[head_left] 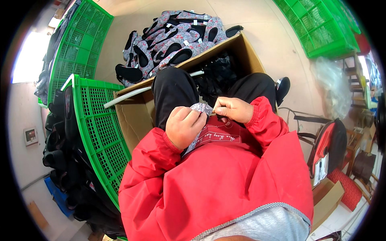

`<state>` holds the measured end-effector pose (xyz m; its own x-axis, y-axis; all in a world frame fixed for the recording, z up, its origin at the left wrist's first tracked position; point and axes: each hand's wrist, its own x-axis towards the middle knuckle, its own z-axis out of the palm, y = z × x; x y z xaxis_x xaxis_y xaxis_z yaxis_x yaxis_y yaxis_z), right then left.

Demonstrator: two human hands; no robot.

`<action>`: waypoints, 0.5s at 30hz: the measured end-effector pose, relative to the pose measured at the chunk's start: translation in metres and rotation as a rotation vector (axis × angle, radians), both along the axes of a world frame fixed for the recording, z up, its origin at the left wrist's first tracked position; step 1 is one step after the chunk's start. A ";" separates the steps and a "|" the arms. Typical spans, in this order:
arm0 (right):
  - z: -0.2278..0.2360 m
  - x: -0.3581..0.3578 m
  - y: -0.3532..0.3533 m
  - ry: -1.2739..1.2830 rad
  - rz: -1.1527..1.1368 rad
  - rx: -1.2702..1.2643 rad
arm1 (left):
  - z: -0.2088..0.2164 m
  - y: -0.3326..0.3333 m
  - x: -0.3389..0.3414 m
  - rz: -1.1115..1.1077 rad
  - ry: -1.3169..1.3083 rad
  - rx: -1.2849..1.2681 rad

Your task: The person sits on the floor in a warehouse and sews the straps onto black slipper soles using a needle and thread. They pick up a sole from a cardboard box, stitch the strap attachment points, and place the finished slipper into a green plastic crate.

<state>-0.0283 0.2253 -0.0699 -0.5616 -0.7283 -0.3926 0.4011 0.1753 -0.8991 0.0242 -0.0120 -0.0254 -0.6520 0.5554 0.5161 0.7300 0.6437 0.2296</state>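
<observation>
Red cloth of the smock (pixel 225 184) fills the near part of my view, and just past it the two hands work close together over the lap. I see the left hand (pixel 185 125) pinching a grey patterned fabric piece (pixel 202 107), which sits between the hands; the right hand (pixel 233 109) is at its other side, thumb pressed toward curled fingers, though I cannot tell whether it grips the piece. Room to move is bounded by black-trousered knees (pixel 175 86) on either side and, beyond them, by the raised edges of a cardboard box (pixel 132 120) holding black plastic (pixel 219 76). A white tube (pixel 130 96) slants over the box's left edge, partly hidden by a knee. To my left, a green crate (pixel 98 120) stands tight beside the box; to the right, the pale floor (pixel 277 52) gives wider space, with a dark slipper (pixel 284 86) near the knee. Past the box lies a heap of patterned slippers (pixel 173 44), and farther right, crumpled clear plastic (pixel 331 86) and another green crate (pixel 317 28).
</observation>
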 end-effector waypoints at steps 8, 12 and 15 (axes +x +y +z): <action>0.019 -0.001 -0.002 0.141 0.069 0.050 | -0.005 -0.002 -0.001 -0.034 0.075 0.050; 0.027 0.001 -0.003 0.261 0.085 0.095 | -0.009 -0.002 0.000 -0.037 0.109 0.061; 0.030 0.003 -0.006 0.406 0.071 0.205 | -0.010 -0.002 0.000 -0.014 0.111 0.041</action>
<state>-0.0250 0.2192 -0.0395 -0.6513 -0.7007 -0.2912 0.0042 0.3804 -0.9248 0.0240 -0.0138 -0.0350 -0.5818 0.5412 0.6071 0.7614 0.6249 0.1725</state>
